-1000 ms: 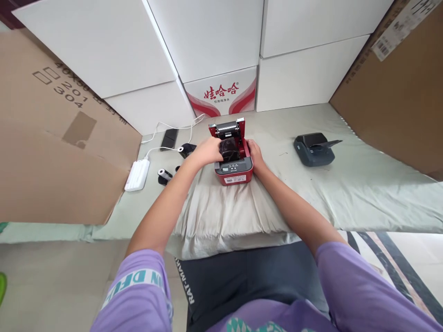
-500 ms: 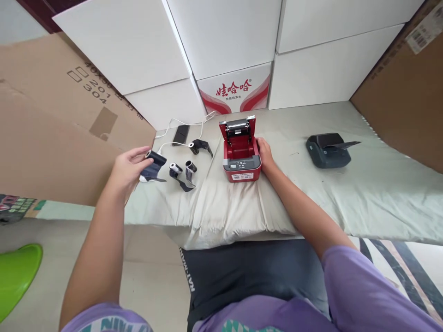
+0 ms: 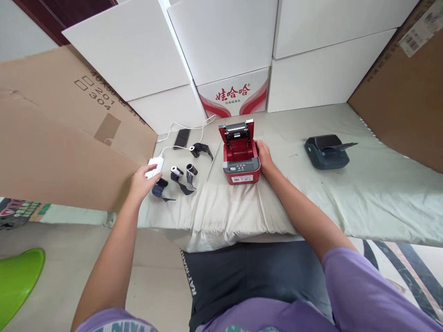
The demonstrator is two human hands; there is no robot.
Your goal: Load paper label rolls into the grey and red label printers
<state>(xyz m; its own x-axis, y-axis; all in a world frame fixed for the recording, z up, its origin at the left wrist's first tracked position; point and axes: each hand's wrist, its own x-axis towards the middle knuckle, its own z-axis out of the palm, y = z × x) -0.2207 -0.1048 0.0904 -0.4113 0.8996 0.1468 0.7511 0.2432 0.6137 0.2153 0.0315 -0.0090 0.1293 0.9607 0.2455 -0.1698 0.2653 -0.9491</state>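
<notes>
A red and black label printer (image 3: 241,173) stands on the cloth-covered surface with its lid raised, showing an empty red bay. My right hand (image 3: 265,157) is closed against its right side, the fingers partly hidden behind it. Over at the left, my left hand (image 3: 143,182) has thumb and forefinger apart over a white cable-connected block (image 3: 156,165). Just below the thumb lies a dark ribbon roll (image 3: 159,188) with a loose tail. Several similar pieces lie nearby: a white-cored roll (image 3: 176,171), a black-cored roll (image 3: 191,169) and a farther roll (image 3: 195,150).
A dark printer-like device (image 3: 327,152) with a strip sticking out sits at the right. Behind the rolls lies a black flat object (image 3: 182,138) beside a white cable. Cardboard (image 3: 69,138) bounds the left; white boxes (image 3: 235,94) stand at the back.
My left hand has let go of the dark roll, which now lies on the cloth, and has moved slightly right and down, uncovering the white block. My right hand stays on the printer.
</notes>
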